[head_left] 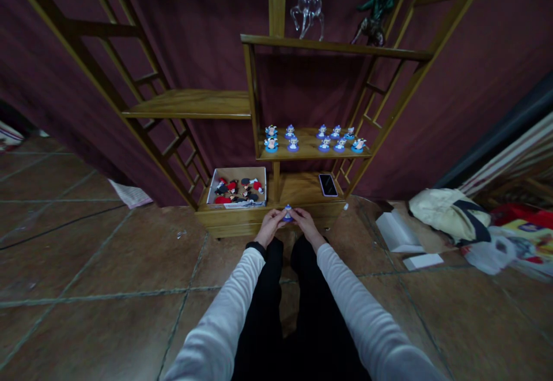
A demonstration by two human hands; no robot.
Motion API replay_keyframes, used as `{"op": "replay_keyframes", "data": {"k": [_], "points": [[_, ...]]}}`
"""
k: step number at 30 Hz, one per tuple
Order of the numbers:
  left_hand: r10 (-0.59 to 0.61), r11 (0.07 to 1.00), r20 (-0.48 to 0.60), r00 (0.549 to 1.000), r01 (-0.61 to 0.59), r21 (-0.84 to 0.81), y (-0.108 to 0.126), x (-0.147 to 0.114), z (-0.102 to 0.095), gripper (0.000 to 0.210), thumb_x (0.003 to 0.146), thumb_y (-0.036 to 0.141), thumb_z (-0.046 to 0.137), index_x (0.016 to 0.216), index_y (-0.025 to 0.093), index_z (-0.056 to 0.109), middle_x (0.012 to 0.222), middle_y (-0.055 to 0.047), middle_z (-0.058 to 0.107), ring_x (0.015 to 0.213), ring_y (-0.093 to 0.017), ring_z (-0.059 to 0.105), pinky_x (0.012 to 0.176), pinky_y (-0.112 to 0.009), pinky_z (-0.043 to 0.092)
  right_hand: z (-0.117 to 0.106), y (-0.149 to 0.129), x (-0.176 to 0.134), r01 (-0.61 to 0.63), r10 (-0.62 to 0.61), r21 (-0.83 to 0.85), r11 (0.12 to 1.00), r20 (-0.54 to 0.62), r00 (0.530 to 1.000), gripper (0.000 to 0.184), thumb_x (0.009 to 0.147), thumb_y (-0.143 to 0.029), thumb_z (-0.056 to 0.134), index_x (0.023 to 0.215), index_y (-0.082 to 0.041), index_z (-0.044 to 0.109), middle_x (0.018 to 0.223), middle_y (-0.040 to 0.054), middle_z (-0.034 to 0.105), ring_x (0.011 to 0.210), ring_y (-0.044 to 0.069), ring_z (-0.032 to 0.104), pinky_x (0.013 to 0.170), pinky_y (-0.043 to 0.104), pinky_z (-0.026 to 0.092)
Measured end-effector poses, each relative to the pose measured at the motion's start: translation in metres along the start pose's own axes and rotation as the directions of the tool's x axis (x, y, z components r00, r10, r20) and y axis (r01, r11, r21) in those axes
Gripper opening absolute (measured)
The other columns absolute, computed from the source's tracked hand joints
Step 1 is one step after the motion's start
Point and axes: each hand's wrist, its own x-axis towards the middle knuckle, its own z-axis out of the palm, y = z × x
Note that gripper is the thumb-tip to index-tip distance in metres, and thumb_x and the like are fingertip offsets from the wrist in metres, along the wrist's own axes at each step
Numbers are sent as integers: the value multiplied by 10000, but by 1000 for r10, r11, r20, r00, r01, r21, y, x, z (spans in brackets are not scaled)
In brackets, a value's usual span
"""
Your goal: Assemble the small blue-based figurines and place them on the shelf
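Between my fingers is a small purple-and-white figurine (287, 214), held upright in front of the lowest shelf. My left hand (270, 225) is closed on its left side, and my right hand (306, 225) grips it from the right. Above, two rows of similar small figurines (292, 143) on round blue or purple bases stand on the middle shelf (305, 151). To the left of my hands, an open cardboard box (216, 182) holds several red and black figures, lying jumbled.
A phone (328, 185) lies on the lowest shelf at the right. A clear deer statuette (308, 6) and a dark green statue (375, 15) stand on the top shelf. White boxes (397, 232), a cream bag (449, 214) and plastic bags (492, 251) lie on the floor at right.
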Motion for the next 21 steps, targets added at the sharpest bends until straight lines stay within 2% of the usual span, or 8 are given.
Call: {"op": "replay_keyframes", "data": {"k": [5,14,21], "points": [[20,999,-35,999,-19,28,-2,1,0,366,530,336,795,624,141,500,610,18,585,620,-95,595,657,-248,517,1,-1,-1,7,-7,22,1000,23,1000,359,565,-489,698,765,-198,636,768,5,659,753,172,595,727,308,470],[73,995,-17,997,-71,63,-7,3,-4,348,516,315,802,642,139,530,607,22,589,595,-95,595,662,-258,506,-3,6,4,23,-22,-15,1000,34,999,325,551,-438,714,758,-197,644,750,-4,655,732,160,580,704,283,450],[51,998,8,999,-52,42,-4,1,-3,328,513,254,801,646,139,523,639,18,595,629,-98,599,662,-243,489,-5,7,5,17,-18,11,1000,36,999,324,545,-388,729,792,-195,645,780,-10,657,727,152,573,713,275,434]]}}
